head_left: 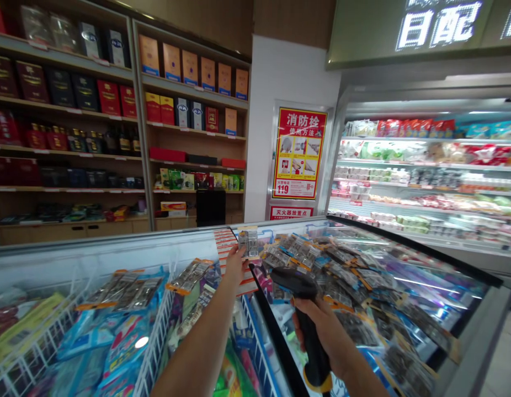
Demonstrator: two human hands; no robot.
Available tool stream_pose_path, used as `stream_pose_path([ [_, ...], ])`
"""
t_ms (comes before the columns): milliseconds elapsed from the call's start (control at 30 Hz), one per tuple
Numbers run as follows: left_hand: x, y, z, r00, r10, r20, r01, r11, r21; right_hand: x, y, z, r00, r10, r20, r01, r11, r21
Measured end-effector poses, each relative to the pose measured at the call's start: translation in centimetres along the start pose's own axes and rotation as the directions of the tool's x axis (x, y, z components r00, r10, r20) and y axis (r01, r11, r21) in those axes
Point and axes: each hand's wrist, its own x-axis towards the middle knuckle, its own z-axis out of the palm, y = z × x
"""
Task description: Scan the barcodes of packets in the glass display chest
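My right hand (321,331) is wrapped around the grip of a black barcode scanner (294,284) with a yellow base end. Its head points forward and to the left over the freezer. Stretched out to the far inner side, my left hand (235,266) grips a small clear blister pack (249,242) with a pale card top, held upright. Beside that hand lies a strip of orange-and-white price labels (225,242). Many similar packs with orange edges (342,270) are spread over the sliding glass lid to the right.
The chest freezer (115,248) holds white wire baskets (160,322) of bagged frozen goods. More orange-edged packs (125,289) lie on the left basket. Behind are shelves of boxed goods (189,71), a red fire-hydrant notice (297,153) and a lit refrigerated display (425,182).
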Motion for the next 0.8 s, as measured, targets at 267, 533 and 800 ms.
stream_pose_path([
  [267,-1.4,0.7,0.6,0.998,0.044,-0.041,-0.041,0.995,0.086,1.2,0.3,-1.3,0.992,-0.035,-0.123,0.041,0.998,0.048],
  [533,-0.8,7.0,-4.4,0.903,0.420,-0.092,-0.201,0.602,0.773,3.0,-0.8,-4.4,0.916,-0.203,-0.345,0.269,0.951,0.153],
  [800,-0.9,12.4,-11.4,0.872,0.489,-0.028,-0.018,0.088,0.996,3.4,-0.8,-4.9,0.901,-0.183,-0.393,0.252,0.959,0.132],
])
